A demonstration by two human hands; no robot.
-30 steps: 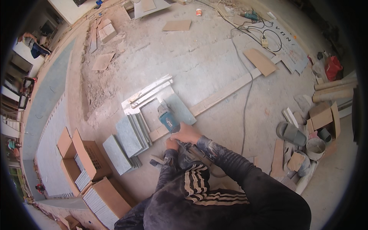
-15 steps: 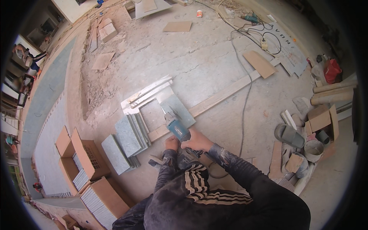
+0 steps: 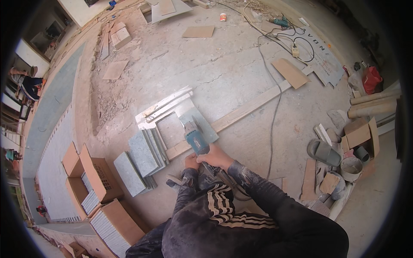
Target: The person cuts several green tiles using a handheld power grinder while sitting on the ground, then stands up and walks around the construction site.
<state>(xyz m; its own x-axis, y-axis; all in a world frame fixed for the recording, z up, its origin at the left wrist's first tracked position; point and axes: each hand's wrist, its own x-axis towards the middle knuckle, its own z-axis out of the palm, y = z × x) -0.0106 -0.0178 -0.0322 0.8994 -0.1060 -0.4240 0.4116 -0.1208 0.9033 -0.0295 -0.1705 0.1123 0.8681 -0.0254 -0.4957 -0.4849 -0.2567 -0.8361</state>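
One hand or two, cannot tell: grips the blue grinder (image 3: 195,139) with right hand (image 3: 218,158), left hand (image 3: 192,161) just beside. Holds it near the left edge of the grey tile (image 3: 208,129), seems not done; has boxed tiles (image 3: 105,230) still unused.

The power tool (image 3: 196,141) in my right hand (image 3: 217,158) has a teal body with a greyish metal head; I grip it round its rear part. It slants away from me, head foremost and a little to the left, over the grey-green tile (image 3: 210,131). I can't tell whether its head touches the tile. That tile is a flat, smooth-looking slab, partly hidden under my tool, lying across a long wooden strip (image 3: 254,107) low over the floor (image 3: 241,150) in front of me.
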